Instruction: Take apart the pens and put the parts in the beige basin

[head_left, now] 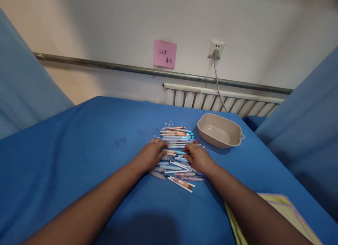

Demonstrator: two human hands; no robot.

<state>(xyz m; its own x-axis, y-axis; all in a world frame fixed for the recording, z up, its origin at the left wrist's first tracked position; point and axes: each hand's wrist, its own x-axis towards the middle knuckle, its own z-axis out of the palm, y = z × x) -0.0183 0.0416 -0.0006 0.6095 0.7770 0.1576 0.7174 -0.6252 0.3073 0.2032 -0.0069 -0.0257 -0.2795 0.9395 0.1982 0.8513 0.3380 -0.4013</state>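
Several pens lie side by side in a rough column on the blue cloth, with pale, peach and light-blue barrels. My left hand is at the left ends of the pens in the middle, fingers closed around one end of a peach and light-blue pen. At that pen's other end, the bent fingers of my right hand are closed too. Below my hands, more pens and thin white sticks lie at uneven angles. Parts of these are hidden under my palms.
A beige plastic basin stands to the right of the pens. Small white scraps lie behind them. A yellow cloth is under my right forearm. Blue curtains flank the covered table; a radiator is behind it.
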